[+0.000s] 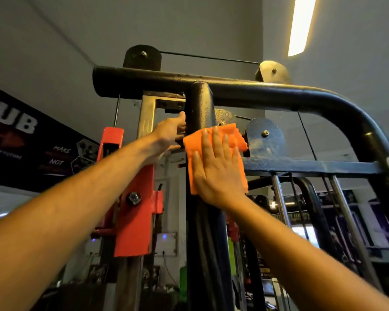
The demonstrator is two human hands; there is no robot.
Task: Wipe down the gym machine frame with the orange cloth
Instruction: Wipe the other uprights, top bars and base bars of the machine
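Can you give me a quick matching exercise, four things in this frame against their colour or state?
Things:
1. cloth
2. left hand
3. upright post
4. bracket

States:
A. red, bolted, left of the post
B. black, meets the top bar
C. orange, pressed flat under the right hand
D. grips the left side of the post

Pairs: 1-C, 2-D, 3-B, 4-A

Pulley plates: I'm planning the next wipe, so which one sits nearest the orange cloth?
The blue pulley plate, just right of the orange cloth; the two other plates sit above the top bar.
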